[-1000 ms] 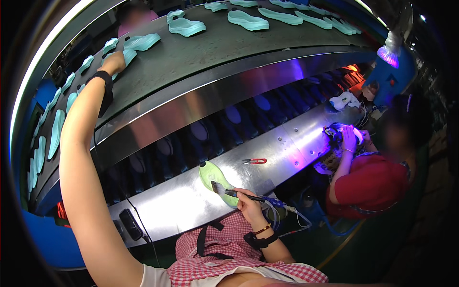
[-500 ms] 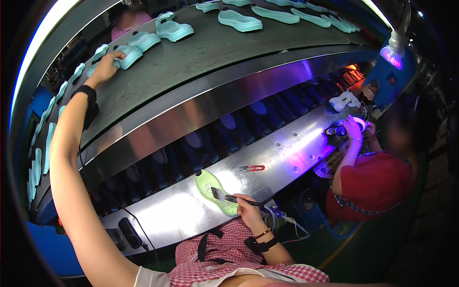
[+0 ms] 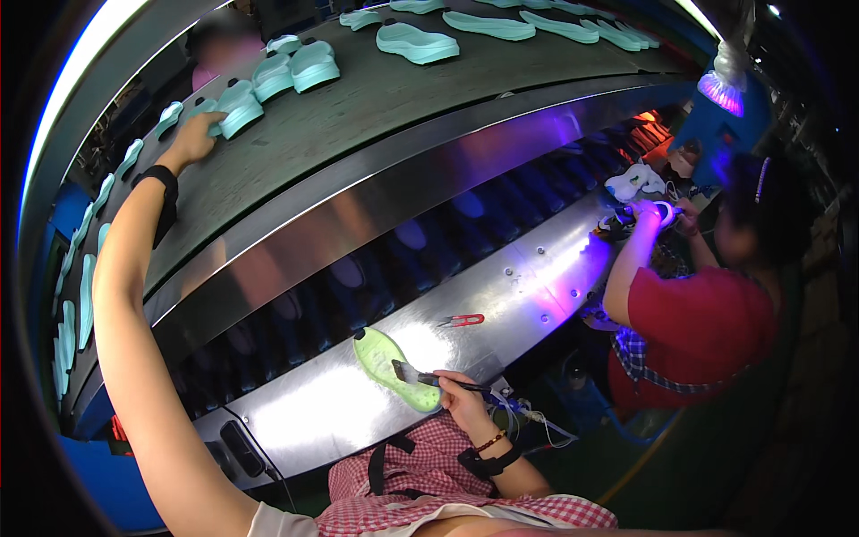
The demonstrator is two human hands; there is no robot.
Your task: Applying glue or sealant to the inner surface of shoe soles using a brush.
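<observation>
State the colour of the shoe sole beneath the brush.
Pale yellow-green; the shoe sole shows best in the head view, the only one.

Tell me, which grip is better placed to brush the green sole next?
Probably the person's right grip: it holds the brush over the green sole. The left grip is farther off, among the turquoise soles on the belt.

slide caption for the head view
Left hand at turquoise shoe soles on a dark grey belt; right hand holding a black-handled flat brush over a lime-green sole.
</observation>
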